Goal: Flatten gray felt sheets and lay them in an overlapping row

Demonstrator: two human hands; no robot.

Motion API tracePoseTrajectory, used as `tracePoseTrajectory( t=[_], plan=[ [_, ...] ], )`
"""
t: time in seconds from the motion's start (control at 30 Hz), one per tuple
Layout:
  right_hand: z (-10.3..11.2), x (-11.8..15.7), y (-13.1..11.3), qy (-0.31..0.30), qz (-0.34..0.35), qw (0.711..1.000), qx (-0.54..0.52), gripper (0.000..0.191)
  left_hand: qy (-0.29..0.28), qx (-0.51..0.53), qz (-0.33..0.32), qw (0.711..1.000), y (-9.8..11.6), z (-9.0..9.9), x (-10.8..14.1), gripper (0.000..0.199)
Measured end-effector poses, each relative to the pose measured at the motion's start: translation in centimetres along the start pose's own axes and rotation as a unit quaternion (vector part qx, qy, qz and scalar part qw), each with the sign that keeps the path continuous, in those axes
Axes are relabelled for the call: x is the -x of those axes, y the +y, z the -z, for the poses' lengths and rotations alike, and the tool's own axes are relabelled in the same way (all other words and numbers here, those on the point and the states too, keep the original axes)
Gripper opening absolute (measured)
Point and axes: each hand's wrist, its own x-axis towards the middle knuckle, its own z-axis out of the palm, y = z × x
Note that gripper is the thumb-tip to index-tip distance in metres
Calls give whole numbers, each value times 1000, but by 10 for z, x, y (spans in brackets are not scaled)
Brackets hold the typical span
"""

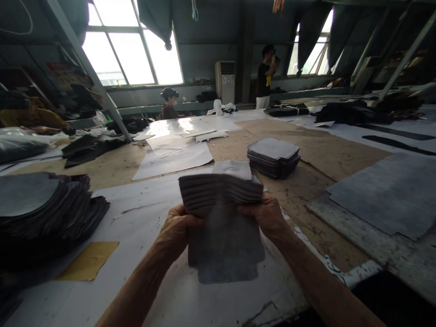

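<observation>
Between my two hands is a stack of grey fabric pieces (225,245), its layers bent and fanned at the far edge. My left hand (180,227) grips the stack's left side, thumb on top. On the right side my right hand (269,215) holds it the same way, fingers wrapped around the edge. The lower part of the stack hangs toward me over the white sheet. Just beyond it lies a pale grey piece (235,169), partly covered by the stack. Slight blur softens the held layers.
A tall pile of dark cut pieces (30,195) stands at left, near a tan card (89,261). A neat grey stack (273,156) sits ahead right. Large grey sheets (391,195) lie at right. Farther off are a seated person (169,106) and a standing person (264,79).
</observation>
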Motion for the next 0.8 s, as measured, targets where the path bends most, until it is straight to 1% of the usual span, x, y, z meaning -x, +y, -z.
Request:
tracePoseTrajectory(
  t=[0.03, 0.07, 0.1, 0.17, 0.23, 0.27, 0.3, 0.33, 0.43, 0.47, 0.5, 0.57, 0.6, 0.63, 0.67, 0.7, 0.8],
  plan=[
    [0, -1, 2, 11, 47, 999, 4, 20, -12, 4, -12, 1000, -1, 0, -1, 29],
    [1, -3, 3, 18, 68, 997, 7, 20, -20, 3, -17, 1000, -3, 1, -2, 29],
    [1, -4, 5, 19, 58, 998, 7, 20, -22, -1, -13, 1000, -6, 2, -4, 27],
    [2, -5, 6, 7, -27, 1000, -3, 26, -15, -15, 9, 1000, -10, 4, -7, 23],
    [1, -3, 4, -18, -114, 993, -9, 33, -4, -28, 26, 999, -11, 5, -7, 23],
    [1, -2, 2, -27, -136, 990, -10, 33, 1, -30, 26, 999, -10, 5, -6, 24],
    [1, -1, 1, -27, -129, 991, -9, 33, 6, -29, 21, 999, -9, 5, -4, 25],
    [0, 0, -1, -20, -95, 995, -5, 31, 10, -23, 12, 1000, -7, 4, -3, 26],
    [-1, 1, -2, 16, 59, 998, 7, 21, 11, 3, -31, 999, -4, 2, -1, 29],
    [0, 0, -2, 19, 79, 997, 10, 21, 7, 7, -33, 999, -5, 2, -2, 28],
    [0, -2, -1, 17, 59, 998, 11, 21, 5, 6, -23, 1000, -6, 2, -4, 26],
    [2, -5, 3, 23, -50, 998, 17, 23, 10, -6, 22, 1000, -10, 2, -8, 25],
    [3, -6, 4, 29, -105, 994, 22, 25, 17, -13, 45, 999, -11, 3, -9, 25],
    [4, -7, 5, 35, -143, 989, 25, 26, 23, -19, 59, 998, -13, 4, -10, 26],
    [5, -7, 6, 39, -161, 986, 26, 26, 28, -24, 64, 997, -13, 5, -11, 28],
    [6, -8, 7, 39, -159, 986, 26, 26, 27, -27, 64, 997, -14, 6, -11, 30],
    [6, -7, 8, 18, -125, 992, 17, 30, 16, -27, 59, 998, -13, 8, -8, 31]
  ],
)
